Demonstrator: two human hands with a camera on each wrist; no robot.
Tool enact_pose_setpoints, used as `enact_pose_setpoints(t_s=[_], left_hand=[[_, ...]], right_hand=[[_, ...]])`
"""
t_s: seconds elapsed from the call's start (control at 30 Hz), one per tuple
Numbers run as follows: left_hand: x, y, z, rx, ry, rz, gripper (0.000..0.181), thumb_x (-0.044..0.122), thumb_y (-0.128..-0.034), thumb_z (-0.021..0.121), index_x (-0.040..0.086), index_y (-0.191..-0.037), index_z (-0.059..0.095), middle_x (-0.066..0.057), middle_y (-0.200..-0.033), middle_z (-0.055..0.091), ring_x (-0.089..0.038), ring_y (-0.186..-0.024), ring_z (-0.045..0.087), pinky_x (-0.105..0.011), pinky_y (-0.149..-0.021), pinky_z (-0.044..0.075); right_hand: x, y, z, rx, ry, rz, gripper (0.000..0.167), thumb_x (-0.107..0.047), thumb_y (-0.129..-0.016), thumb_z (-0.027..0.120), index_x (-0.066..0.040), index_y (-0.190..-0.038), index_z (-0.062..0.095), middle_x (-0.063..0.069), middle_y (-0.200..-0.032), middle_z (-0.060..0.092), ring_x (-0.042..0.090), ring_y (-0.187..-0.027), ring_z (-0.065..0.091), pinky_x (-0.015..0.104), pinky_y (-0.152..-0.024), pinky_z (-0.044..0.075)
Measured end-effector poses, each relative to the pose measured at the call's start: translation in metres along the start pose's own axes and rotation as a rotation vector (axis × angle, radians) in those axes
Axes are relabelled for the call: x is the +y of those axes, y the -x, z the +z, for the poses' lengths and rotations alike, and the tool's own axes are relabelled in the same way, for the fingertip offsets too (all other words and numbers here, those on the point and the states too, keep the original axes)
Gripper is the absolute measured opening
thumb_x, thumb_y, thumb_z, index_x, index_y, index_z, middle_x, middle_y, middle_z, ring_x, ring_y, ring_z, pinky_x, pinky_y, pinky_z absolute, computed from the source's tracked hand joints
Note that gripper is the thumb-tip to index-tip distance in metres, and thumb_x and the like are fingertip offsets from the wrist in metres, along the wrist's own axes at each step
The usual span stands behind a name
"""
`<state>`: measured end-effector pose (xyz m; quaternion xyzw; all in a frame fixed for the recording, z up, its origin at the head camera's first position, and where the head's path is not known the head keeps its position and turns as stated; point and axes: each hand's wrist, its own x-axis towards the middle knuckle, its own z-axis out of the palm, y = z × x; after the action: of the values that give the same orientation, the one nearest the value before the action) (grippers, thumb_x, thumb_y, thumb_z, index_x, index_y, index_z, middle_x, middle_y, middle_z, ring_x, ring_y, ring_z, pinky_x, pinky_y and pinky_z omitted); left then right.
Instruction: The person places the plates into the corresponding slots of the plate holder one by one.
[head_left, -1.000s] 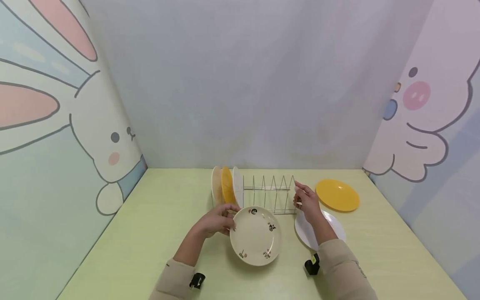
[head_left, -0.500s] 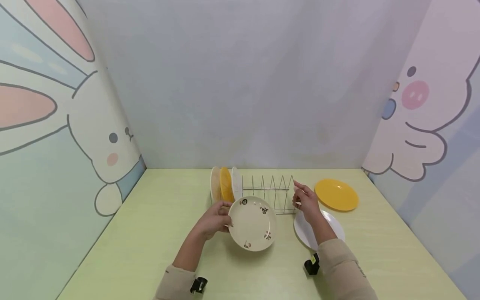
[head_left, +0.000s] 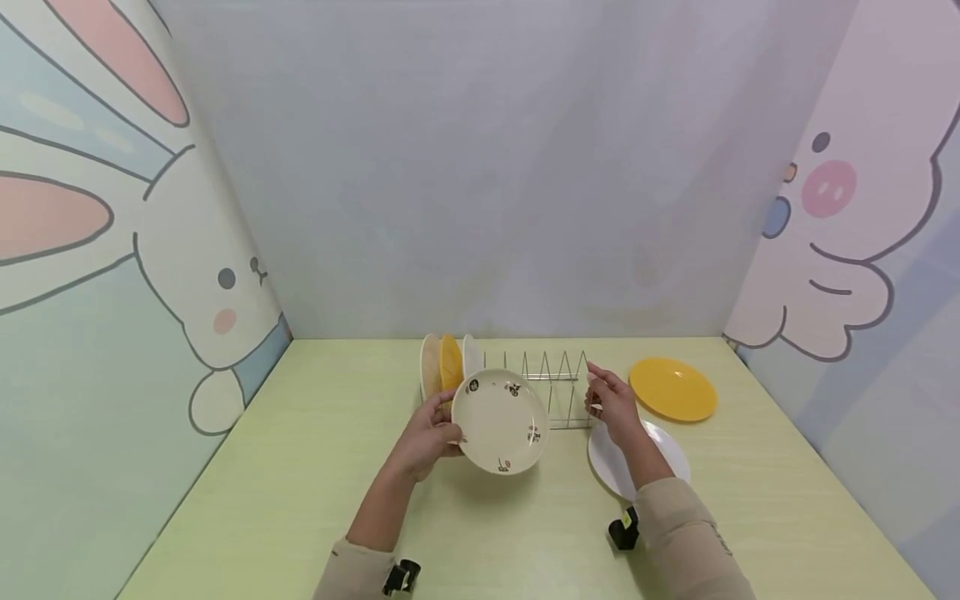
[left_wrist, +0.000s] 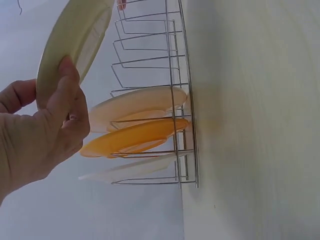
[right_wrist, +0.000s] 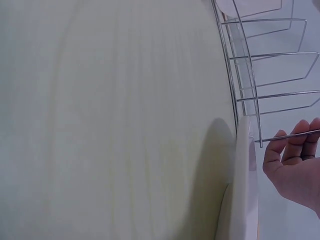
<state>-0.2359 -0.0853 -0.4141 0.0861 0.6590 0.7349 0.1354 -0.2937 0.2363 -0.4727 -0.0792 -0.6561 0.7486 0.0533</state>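
My left hand (head_left: 425,437) pinches the left rim of a cream plate (head_left: 501,422) with small printed motifs, thumb on its face and fingers behind. The plate is held in the air, tilted, in front of a wire dish rack (head_left: 558,400). With its fingers curled round the rack's right end wire, my right hand (head_left: 617,408) holds the rack. Upright in the rack's left slots are a cream plate (head_left: 430,367), a yellow plate (head_left: 450,364) and a white plate (head_left: 472,357); the held plate partly hides them. The left wrist view shows the held plate (left_wrist: 75,45) above the rack's wires.
A white plate (head_left: 611,462) lies on the table under my right forearm. Behind it, to the right, lies a yellow plate (head_left: 673,390). The table (head_left: 247,500) meets a grey back wall (head_left: 480,208), with cartoon-printed panels on both sides.
My left hand has raised the cream plate and moved it away from me, towards the rack, turning it slightly. My right hand has stayed on the rack's end.
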Motion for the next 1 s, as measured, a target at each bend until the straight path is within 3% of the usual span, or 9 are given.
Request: enact_pose_setpoints(t_s=[0.23,0.47,0.77,1.0], left_hand=[[0.007,0.002,0.009,0.083,0.095,0.076,0.067,-0.012,-0.0772,0.051,0.003,-0.140,0.032,-0.025,-0.111,0.046,-0.028,-0.088,0.057,-0.040,-0.069,0.054],[0.010,-0.001,0.020,0.230,0.162,0.159,0.068,-0.014,-0.0765,0.049,0.006,-0.140,0.034,-0.024,-0.113,0.045,-0.028,-0.090,0.056,-0.035,-0.068,0.054],[0.012,-0.013,0.029,0.419,0.250,0.254,0.064,-0.015,-0.0813,0.049,0.013,-0.138,0.039,-0.019,-0.115,0.047,-0.026,-0.094,0.053,-0.034,-0.069,0.051],[0.014,-0.025,0.034,0.518,0.288,0.335,0.063,-0.016,-0.0820,0.048,0.013,-0.137,0.039,-0.018,-0.114,0.049,-0.027,-0.096,0.052,-0.028,-0.066,0.049]], right_hand=[[0.000,0.001,-0.001,0.000,0.005,-0.004,0.044,-0.026,-0.096,0.052,-0.011,-0.137,0.046,0.004,-0.074,0.049,0.016,-0.063,0.048,0.030,-0.061,0.047],[-0.001,0.001,0.000,-0.002,-0.008,-0.001,0.046,-0.028,-0.096,0.054,-0.011,-0.137,0.046,0.004,-0.074,0.048,0.015,-0.064,0.048,0.030,-0.062,0.047],[0.001,0.000,-0.002,-0.007,-0.018,-0.025,0.046,-0.023,-0.096,0.053,-0.006,-0.138,0.043,0.003,-0.073,0.049,0.015,-0.063,0.049,0.029,-0.060,0.048],[0.001,0.001,0.000,-0.003,-0.024,-0.015,0.045,-0.027,-0.095,0.055,-0.010,-0.136,0.047,0.003,-0.072,0.049,0.015,-0.062,0.048,0.029,-0.060,0.047]])
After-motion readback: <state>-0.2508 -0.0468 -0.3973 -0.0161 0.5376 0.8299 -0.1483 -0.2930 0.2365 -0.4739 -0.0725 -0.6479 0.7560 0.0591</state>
